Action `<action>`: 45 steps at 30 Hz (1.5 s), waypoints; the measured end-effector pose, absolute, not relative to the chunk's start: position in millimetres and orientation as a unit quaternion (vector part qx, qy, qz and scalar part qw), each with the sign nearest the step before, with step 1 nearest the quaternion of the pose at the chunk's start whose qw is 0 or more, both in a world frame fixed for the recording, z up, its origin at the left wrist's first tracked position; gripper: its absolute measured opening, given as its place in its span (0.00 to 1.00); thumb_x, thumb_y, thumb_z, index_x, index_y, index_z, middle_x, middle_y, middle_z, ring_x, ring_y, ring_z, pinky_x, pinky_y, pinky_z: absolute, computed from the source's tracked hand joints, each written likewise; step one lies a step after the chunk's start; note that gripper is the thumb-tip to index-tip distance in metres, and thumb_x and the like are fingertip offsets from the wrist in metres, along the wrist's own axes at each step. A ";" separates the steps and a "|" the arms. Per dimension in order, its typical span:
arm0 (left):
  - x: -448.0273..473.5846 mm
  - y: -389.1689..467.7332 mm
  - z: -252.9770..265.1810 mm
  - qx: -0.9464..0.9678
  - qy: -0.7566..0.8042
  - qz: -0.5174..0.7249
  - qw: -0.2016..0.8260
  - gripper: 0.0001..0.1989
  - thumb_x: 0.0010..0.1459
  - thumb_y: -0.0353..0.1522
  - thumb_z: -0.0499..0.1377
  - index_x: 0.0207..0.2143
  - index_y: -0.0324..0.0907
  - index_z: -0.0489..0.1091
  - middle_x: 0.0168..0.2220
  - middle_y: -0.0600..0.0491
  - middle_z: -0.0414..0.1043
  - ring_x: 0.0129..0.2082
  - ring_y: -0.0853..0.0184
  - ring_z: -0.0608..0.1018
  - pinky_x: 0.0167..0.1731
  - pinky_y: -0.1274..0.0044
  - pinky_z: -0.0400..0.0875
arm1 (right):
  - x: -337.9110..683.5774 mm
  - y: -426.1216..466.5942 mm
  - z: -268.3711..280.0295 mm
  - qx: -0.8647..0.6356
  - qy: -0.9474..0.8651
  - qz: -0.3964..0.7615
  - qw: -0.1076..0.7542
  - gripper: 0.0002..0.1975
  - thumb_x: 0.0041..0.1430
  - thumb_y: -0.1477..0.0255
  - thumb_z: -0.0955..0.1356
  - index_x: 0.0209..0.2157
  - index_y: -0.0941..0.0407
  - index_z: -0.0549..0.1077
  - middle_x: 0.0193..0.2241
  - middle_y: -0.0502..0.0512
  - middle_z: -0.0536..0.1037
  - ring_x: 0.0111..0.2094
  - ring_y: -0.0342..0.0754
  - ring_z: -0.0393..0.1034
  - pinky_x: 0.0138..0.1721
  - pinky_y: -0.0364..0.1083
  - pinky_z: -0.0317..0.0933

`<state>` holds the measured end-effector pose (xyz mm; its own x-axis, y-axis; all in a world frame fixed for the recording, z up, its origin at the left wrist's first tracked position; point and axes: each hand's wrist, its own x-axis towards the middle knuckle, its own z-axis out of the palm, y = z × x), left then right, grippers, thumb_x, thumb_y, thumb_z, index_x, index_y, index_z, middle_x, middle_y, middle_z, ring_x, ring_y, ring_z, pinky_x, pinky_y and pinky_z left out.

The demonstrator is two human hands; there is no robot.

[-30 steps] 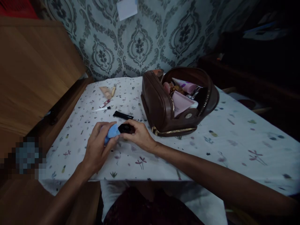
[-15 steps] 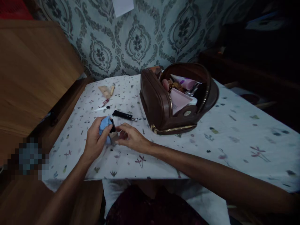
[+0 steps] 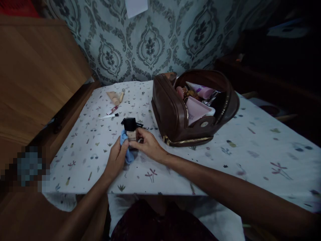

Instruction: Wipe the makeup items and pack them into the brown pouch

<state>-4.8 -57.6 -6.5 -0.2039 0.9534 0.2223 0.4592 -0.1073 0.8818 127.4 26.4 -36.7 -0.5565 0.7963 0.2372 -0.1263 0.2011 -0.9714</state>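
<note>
Between my hands is a small square bottle (image 3: 131, 136) with a black cap (image 3: 129, 124) and beige contents, like a foundation or perfume bottle. My left hand (image 3: 116, 155) is closed on a blue cloth (image 3: 128, 156), which presses against the bottle's left side. From the right, my right hand (image 3: 150, 144) pinches the bottle between thumb and fingers. Just behind the cap, a black tube (image 3: 139, 125) lies on the table, partly hidden. Left of it rests a slim white tube or brush with a black end (image 3: 109, 116).
A brown cosmetic bag (image 3: 173, 107) stands unzipped at the right, holding a pink tube (image 3: 197, 109) and other items. Farther back left lie a beige tube (image 3: 113, 98), a slim beige stick (image 3: 122, 95) and a small red tube (image 3: 113, 109). A wooden panel (image 3: 40, 67) borders the left.
Both hands have moved right with the bottle and cloth. The bottle is turned more upright, its cap now covering part of the black tube. My right hand now grips its side.
</note>
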 end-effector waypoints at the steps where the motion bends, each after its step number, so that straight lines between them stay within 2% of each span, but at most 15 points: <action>1: -6.1 -58.5 -7.7 0.576 0.613 0.470 0.268 0.17 0.67 0.46 0.53 0.43 0.43 0.72 0.39 0.51 0.76 0.39 0.65 0.75 0.47 0.74 0.70 | 127.7 27.0 -35.8 -0.247 -0.665 0.580 0.400 0.14 0.52 0.62 0.72 0.33 0.56 0.66 0.31 0.50 0.71 0.34 0.46 0.65 0.34 0.44 0.61; 4: -16.4 -57.8 -4.1 0.547 0.623 0.492 0.266 0.17 0.66 0.46 0.55 0.43 0.43 0.72 0.38 0.52 0.75 0.37 0.66 0.75 0.43 0.76 0.71 | 129.5 25.2 -31.0 -0.221 -0.676 0.582 0.394 0.15 0.55 0.60 0.71 0.35 0.55 0.67 0.32 0.51 0.71 0.35 0.46 0.66 0.35 0.45 0.63; 6: -26.0 -54.9 4.3 0.536 0.612 0.528 0.244 0.18 0.65 0.46 0.56 0.49 0.44 0.70 0.44 0.52 0.75 0.42 0.65 0.75 0.44 0.76 0.70 | 131.2 21.8 -27.4 -0.208 -0.684 0.585 0.382 0.15 0.58 0.59 0.70 0.35 0.55 0.66 0.33 0.50 0.70 0.35 0.45 0.66 0.34 0.44 0.64; 8: -34.4 -51.4 15.5 0.557 0.590 0.545 0.211 0.24 0.63 0.46 0.59 0.57 0.46 0.67 0.50 0.51 0.72 0.49 0.64 0.74 0.48 0.76 0.68 | 133.0 18.0 -24.2 -0.199 -0.685 0.604 0.355 0.15 0.59 0.58 0.69 0.36 0.54 0.64 0.34 0.50 0.70 0.33 0.45 0.67 0.30 0.43 0.64; 10: -39.8 -48.3 26.0 0.591 0.586 0.519 0.197 0.27 0.61 0.46 0.61 0.59 0.46 0.66 0.49 0.51 0.73 0.49 0.63 0.74 0.48 0.76 0.68 | 134.6 14.9 -21.8 -0.189 -0.686 0.625 0.323 0.15 0.61 0.57 0.67 0.37 0.53 0.62 0.34 0.49 0.69 0.31 0.44 0.68 0.25 0.42 0.63; 14: -41.2 -45.3 35.4 0.602 0.609 0.466 0.225 0.21 0.59 0.45 0.62 0.50 0.42 0.73 0.38 0.53 0.74 0.38 0.65 0.75 0.38 0.77 0.69 | 135.6 12.3 -19.2 -0.199 -0.735 0.568 0.313 0.15 0.61 0.58 0.67 0.35 0.53 0.61 0.28 0.47 0.68 0.28 0.44 0.66 0.26 0.42 0.58; 19: -36.4 -46.5 31.9 0.573 0.633 0.477 0.206 0.18 0.58 0.44 0.64 0.43 0.41 0.73 0.33 0.56 0.72 0.32 0.68 0.72 0.35 0.78 0.66 | 133.7 11.3 -20.6 -0.251 -0.786 0.439 0.355 0.13 0.57 0.66 0.70 0.32 0.53 0.60 0.26 0.45 0.64 0.27 0.43 0.60 0.30 0.43 0.51; 25: -31.0 -45.7 30.2 0.566 0.632 0.484 0.216 0.17 0.57 0.43 0.64 0.41 0.41 0.72 0.31 0.57 0.69 0.30 0.70 0.69 0.32 0.79 0.64 | 134.6 13.8 -20.5 -0.258 -0.785 0.448 0.341 0.14 0.57 0.63 0.70 0.31 0.54 0.61 0.24 0.44 0.63 0.26 0.42 0.57 0.29 0.42 0.49; 31: -28.0 -43.9 36.5 0.571 0.637 0.477 0.201 0.17 0.57 0.44 0.64 0.41 0.40 0.74 0.28 0.58 0.68 0.28 0.70 0.67 0.29 0.79 0.63 | 137.3 16.4 -19.0 -0.238 -0.766 0.492 0.338 0.14 0.58 0.60 0.70 0.32 0.55 0.65 0.24 0.45 0.66 0.26 0.43 0.60 0.28 0.42 0.52; 35: -28.3 -46.8 29.1 0.549 0.634 0.494 0.229 0.24 0.61 0.47 0.59 0.50 0.40 0.73 0.32 0.54 0.73 0.31 0.67 0.72 0.33 0.78 0.68 | 133.9 17.2 -22.1 -0.224 -0.713 0.558 0.360 0.14 0.57 0.59 0.71 0.33 0.56 0.68 0.29 0.49 0.72 0.32 0.46 0.67 0.32 0.43 0.60; 38: -21.5 -49.8 14.3 0.518 0.634 0.518 0.247 0.27 0.64 0.49 0.55 0.56 0.41 0.70 0.41 0.50 0.76 0.43 0.62 0.76 0.47 0.73 0.71 | 129.8 20.5 -25.3 -0.214 -0.644 0.621 0.392 0.15 0.55 0.59 0.72 0.36 0.56 0.70 0.35 0.53 0.77 0.37 0.48 0.71 0.37 0.45 0.64; 41: -8.5 -52.3 1.2 0.546 0.625 0.493 0.261 0.25 0.66 0.49 0.53 0.55 0.41 0.70 0.46 0.47 0.76 0.51 0.59 0.75 0.58 0.68 0.65 | 127.4 25.0 -27.0 -0.232 -0.600 0.645 0.413 0.17 0.51 0.60 0.74 0.35 0.56 0.71 0.34 0.53 0.77 0.36 0.47 0.71 0.37 0.45 0.64; 45: 4.8 -53.8 -1.1 0.581 0.614 0.464 0.263 0.20 0.64 0.47 0.55 0.47 0.42 0.73 0.42 0.48 0.76 0.46 0.60 0.77 0.53 0.69 0.70 | 127.2 27.1 -23.9 -0.245 -0.564 0.653 0.442 0.17 0.47 0.60 0.75 0.33 0.56 0.71 0.32 0.51 0.77 0.35 0.46 0.70 0.37 0.44 0.63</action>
